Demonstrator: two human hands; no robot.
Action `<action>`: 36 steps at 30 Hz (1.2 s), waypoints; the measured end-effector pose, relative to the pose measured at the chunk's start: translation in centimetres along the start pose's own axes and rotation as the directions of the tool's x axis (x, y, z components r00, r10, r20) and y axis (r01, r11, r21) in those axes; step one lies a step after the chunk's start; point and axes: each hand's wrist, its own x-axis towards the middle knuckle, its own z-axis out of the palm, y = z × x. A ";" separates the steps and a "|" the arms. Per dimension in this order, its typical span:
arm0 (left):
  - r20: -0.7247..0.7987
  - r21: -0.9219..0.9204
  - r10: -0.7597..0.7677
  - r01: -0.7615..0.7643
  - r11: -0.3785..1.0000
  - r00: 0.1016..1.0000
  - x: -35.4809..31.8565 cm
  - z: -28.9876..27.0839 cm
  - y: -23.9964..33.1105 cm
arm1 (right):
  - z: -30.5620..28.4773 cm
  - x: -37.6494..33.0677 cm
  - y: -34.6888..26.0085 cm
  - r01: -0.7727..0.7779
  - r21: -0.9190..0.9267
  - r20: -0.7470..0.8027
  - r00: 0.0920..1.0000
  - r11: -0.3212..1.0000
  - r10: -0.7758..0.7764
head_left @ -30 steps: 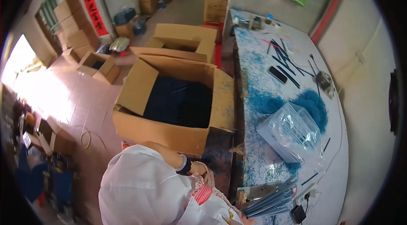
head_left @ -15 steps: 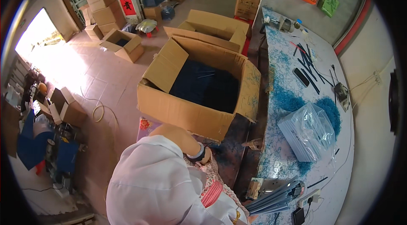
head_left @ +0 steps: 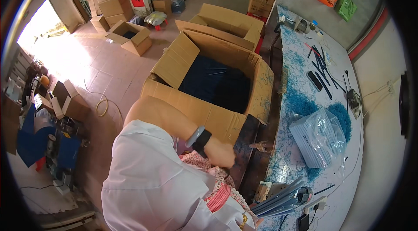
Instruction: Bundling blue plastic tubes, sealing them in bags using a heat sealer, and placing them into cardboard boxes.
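My left hand (head_left: 220, 154), with a grey bangle and a dark wristband above it, is over my lap beside the near side of a large cardboard box (head_left: 196, 110). Its fingers curl downward and look closed; what they hold, if anything, is hidden. Below it lies a patterned apron (head_left: 217, 183) with a red-and-white band. At the lower edge only a sliver of my right hand (head_left: 260, 221) shows, at the near end of a bundle of grey-blue strips (head_left: 278, 202); it appears closed around them. Dark blue pieces (head_left: 213, 85) fill much of the box.
To the right, a worktable (head_left: 283, 157) strewn with blue shavings bears a plastic-wrapped stack of pale strips (head_left: 320, 139), dark rods (head_left: 322, 72) and a phone (head_left: 314, 81). Another open carton (head_left: 230, 20) stands behind the large box. Machinery (head_left: 52, 137) is at the left.
My left hand has risen from the apron and moved slightly right, its forearm now crossing in front of the box. The view has shifted a little. The strip bundle stays at the lower right.
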 end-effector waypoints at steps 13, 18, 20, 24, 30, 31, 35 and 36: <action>-0.385 -0.910 -0.594 -0.398 0.117 0.706 4.3 -8.1 -4.8 | -0.9 1.4 -0.2 0.042 -0.045 -0.018 0.999 0.998 -0.043; -0.273 -0.953 -0.606 -0.297 0.063 0.747 10.0 -8.9 -6.4 | -1.5 -1.8 0.2 0.014 -0.008 -0.258 0.966 1.000 -0.015; -0.236 -0.971 -0.554 -0.218 0.100 0.798 11.7 -9.6 -7.2 | -0.9 -4.1 0.8 -0.013 0.038 -0.402 0.915 0.999 0.027; -0.066 -0.985 -0.459 0.016 0.173 0.886 15.1 -10.8 -7.3 | 3.4 -9.0 1.3 -0.051 0.176 -0.670 0.726 0.983 0.158; 0.274 -0.935 -0.024 0.272 0.229 0.961 22.3 -6.9 -3.4 | 5.3 -11.5 3.5 0.305 0.471 -0.856 0.387 0.828 0.344; 0.356 -0.916 0.071 0.332 0.227 0.932 22.7 -5.4 -2.3 | 5.3 -11.7 3.9 0.379 0.424 -0.888 0.350 0.822 0.297; 0.497 -0.862 0.391 0.392 0.320 0.775 21.7 1.4 1.7 | 5.5 -11.9 4.7 0.366 0.418 -0.904 0.257 0.831 0.342; 0.511 -0.855 0.422 0.392 0.339 0.749 21.4 2.7 2.6 | 5.9 -12.1 5.4 0.320 0.374 -0.917 0.266 0.871 0.296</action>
